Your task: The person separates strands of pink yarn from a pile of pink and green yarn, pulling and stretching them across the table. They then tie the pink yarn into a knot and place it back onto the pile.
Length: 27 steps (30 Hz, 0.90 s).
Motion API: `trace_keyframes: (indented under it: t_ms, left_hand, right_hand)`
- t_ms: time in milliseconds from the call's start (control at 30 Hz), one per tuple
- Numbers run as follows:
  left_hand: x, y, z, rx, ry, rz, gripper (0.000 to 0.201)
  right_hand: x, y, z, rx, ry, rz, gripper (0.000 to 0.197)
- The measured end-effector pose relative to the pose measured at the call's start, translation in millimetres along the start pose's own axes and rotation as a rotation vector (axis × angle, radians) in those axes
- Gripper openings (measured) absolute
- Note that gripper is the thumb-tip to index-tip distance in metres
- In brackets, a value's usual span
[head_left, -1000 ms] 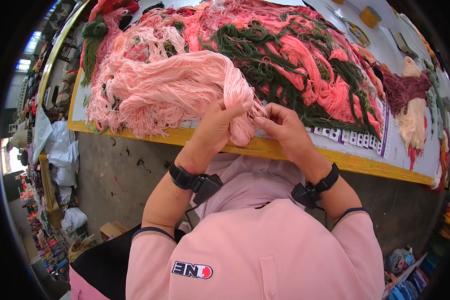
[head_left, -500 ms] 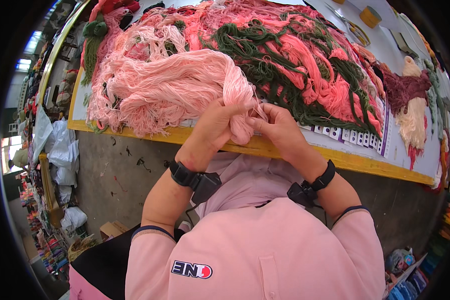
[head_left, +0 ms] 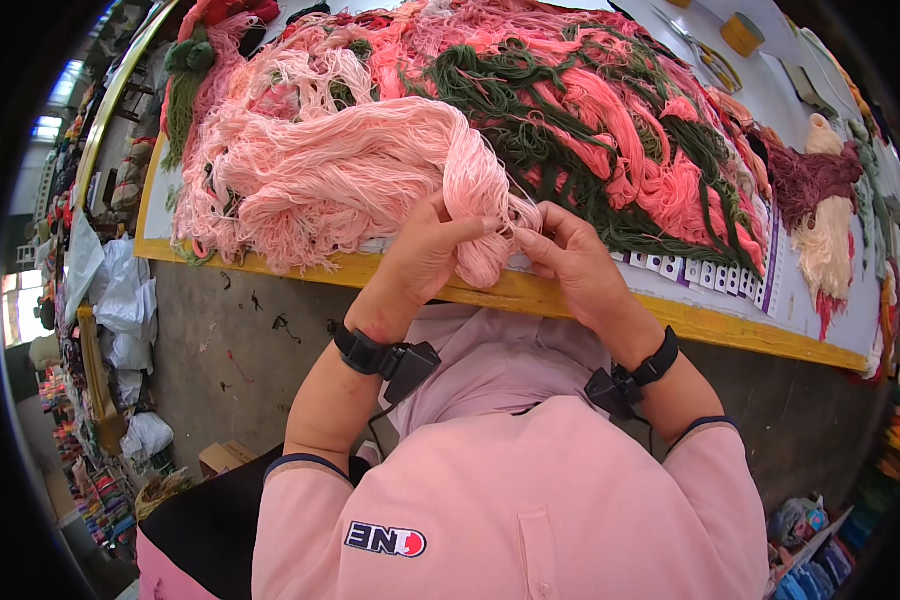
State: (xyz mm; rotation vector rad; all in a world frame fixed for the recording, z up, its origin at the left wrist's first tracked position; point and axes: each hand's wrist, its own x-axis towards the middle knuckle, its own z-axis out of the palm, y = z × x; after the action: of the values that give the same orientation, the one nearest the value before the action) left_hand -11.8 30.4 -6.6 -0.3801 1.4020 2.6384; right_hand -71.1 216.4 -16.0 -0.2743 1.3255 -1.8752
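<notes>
A thick hank of pale pink yarn lies over the near left of the heap, its right end bent down toward the table edge. My left hand is closed around that hanging end, the thumb pressed on its front. Beside it, my right hand pinches pink strands between thumb and fingertips at the end's right side. Some loose strands stand up between the two hands. Coral pink yarn and dark green yarn lie tangled just beyond my right hand.
The white table has a yellow front edge. Scissors and a tape roll lie at the far right. Maroon yarn and cream yarn hang nearer. White plastic bags stand left of the table.
My right hand has shifted slightly right and down, drawing pink strands out from the hank's end. My left thumb has moved a little on the yarn, its grip kept.
</notes>
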Motion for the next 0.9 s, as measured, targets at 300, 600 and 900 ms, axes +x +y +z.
trace_keyframes:
  t_ms: [300, 600, 900]
  left_hand:
    - [-2.3, -0.2, 3.4, 0.058, 0.010, 0.021, 0.035]
    - [-0.7, -1.4, -1.9, 0.027, -0.039, 0.008, 0.032]
    - [-3.0, -1.7, 3.5, 0.130, 0.011, 0.017, 0.034]
  right_hand:
    - [-0.6, 3.9, -3.9, -0.001, -0.018, -0.039, 0.008]
    - [0.2, 3.8, -2.9, 0.165, -0.047, -0.001, 0.008]
    - [6.1, -2.5, 2.2, 0.035, 0.043, 0.066, 0.013]
